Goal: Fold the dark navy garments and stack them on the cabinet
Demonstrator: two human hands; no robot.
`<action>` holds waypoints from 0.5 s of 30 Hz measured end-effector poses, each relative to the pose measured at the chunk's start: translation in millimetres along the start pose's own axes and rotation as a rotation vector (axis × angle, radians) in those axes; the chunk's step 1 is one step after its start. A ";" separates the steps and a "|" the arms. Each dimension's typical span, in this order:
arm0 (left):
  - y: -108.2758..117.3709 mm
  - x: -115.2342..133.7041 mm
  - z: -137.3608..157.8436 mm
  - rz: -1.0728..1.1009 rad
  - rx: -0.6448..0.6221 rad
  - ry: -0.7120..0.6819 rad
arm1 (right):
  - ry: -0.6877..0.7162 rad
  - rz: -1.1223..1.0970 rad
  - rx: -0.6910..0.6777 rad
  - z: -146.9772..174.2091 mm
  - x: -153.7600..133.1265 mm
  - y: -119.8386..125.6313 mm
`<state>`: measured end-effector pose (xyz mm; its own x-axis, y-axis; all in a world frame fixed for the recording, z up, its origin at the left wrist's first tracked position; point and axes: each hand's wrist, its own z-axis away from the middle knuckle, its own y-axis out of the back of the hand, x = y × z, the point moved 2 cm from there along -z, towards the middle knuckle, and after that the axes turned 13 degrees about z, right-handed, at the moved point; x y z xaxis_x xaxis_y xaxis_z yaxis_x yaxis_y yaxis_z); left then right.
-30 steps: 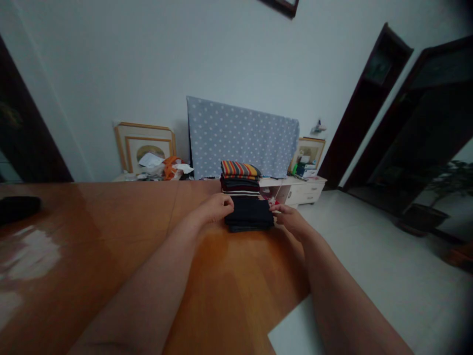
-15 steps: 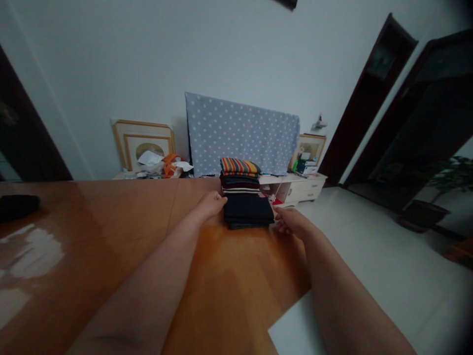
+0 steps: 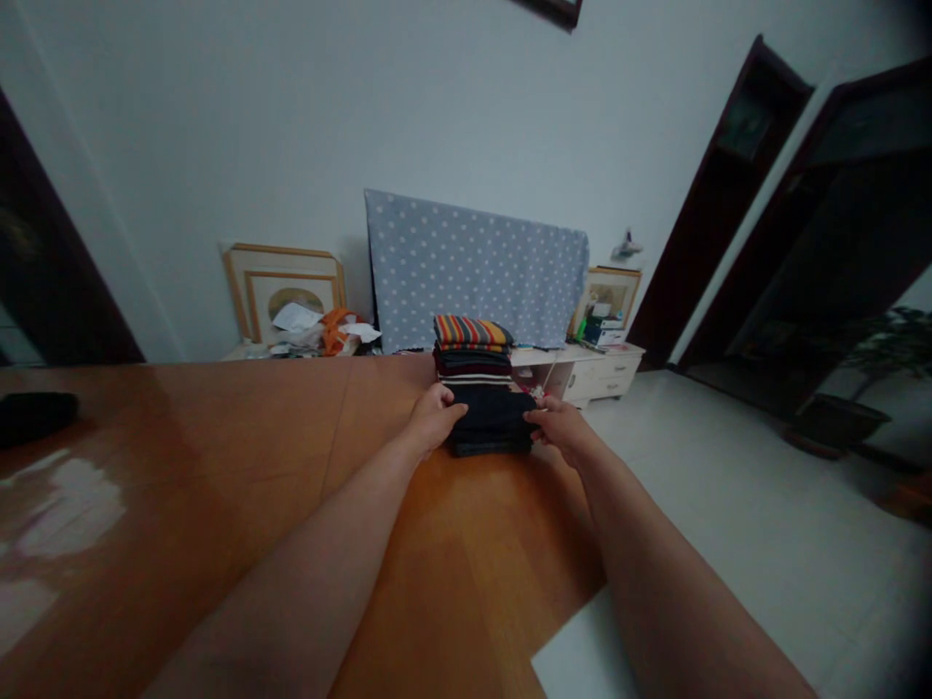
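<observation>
A low stack of dark folded clothes [image 3: 492,427] lies on the wooden table in front of me. My left hand [image 3: 435,417] grips the top piece at its left edge, thumb on the upper face and fingers curled at the side. At the opposite edge my right hand [image 3: 559,425] pinches the same dark cloth, its thumb also on top. Just behind stands a taller pile of folded clothes [image 3: 473,363], with a striped garment [image 3: 472,331] in red, yellow and grey uppermost. How far my fingers reach under the cloth is hidden.
The wooden table [image 3: 262,427] has pale worn patches on the left, where a black item [image 3: 36,417] lies. A white sheet [image 3: 586,650] is at its near right edge. Beyond stand a white cabinet [image 3: 612,374], framed pictures and a dotted blue cloth [image 3: 477,272].
Both hands have moved inward from the sides of the dark stack, and their thumbs now press on its top piece. The view has tilted up slightly.
</observation>
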<state>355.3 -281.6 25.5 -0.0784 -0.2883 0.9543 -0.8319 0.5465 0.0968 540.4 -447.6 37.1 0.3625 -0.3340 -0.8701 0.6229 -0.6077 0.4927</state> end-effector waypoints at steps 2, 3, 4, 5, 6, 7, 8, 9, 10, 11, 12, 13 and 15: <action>0.5 1.0 1.7 -0.039 0.000 -0.011 | 0.028 -0.006 0.032 0.2 -0.7 -1.7; 1.5 0.8 2.3 -0.058 -0.019 0.012 | 0.019 0.010 0.029 0.0 0.5 -2.0; 3.1 0.3 2.5 -0.074 -0.044 0.046 | -0.002 0.035 0.016 -0.5 2.6 -1.6; 5.2 -0.1 2.4 -0.085 -0.066 0.080 | -0.033 0.061 0.005 -1.2 5.1 -0.4; 7.7 -0.2 1.8 -0.090 -0.079 0.110 | -0.064 0.077 0.002 -2.1 7.7 1.5; 10.3 0.0 1.1 -0.087 -0.077 0.131 | -0.087 0.081 0.009 -3.1 9.9 4.0; 12.7 0.6 0.3 -0.077 -0.062 0.148 | -0.105 0.076 0.030 -4.1 11.6 7.0; 14.5 1.4 -0.2 -0.061 -0.046 0.164 | -0.118 0.067 0.055 -5.0 12.7 10.0; 15.3 2.3 -0.3 -0.045 -0.038 0.181 | -0.127 0.055 0.075 -5.8 13.4 12.5; 15.2 3.0 0.1 -0.033 -0.041 0.200 | -0.136 0.042 0.082 -6.3 13.8 14.3; 14.3 3.6 0.9 -0.030 -0.054 0.221 | -0.142 0.031 0.071 -6.6 14.1 15.2; 13.0 4.0 2.0 -0.036 -0.073 0.239 | -0.148 0.026 0.051 -6.7 14.4 15.2; 10.5 4.5 4.1 -0.060 -0.105 0.262 | -0.144 0.033 -0.006 -6.9 15.3 13.3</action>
<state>343.9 -280.4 29.6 0.1255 -0.1171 0.9852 -0.7682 0.6169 0.1712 559.0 -455.8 30.4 0.2793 -0.4540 -0.8461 0.6167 -0.5905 0.5205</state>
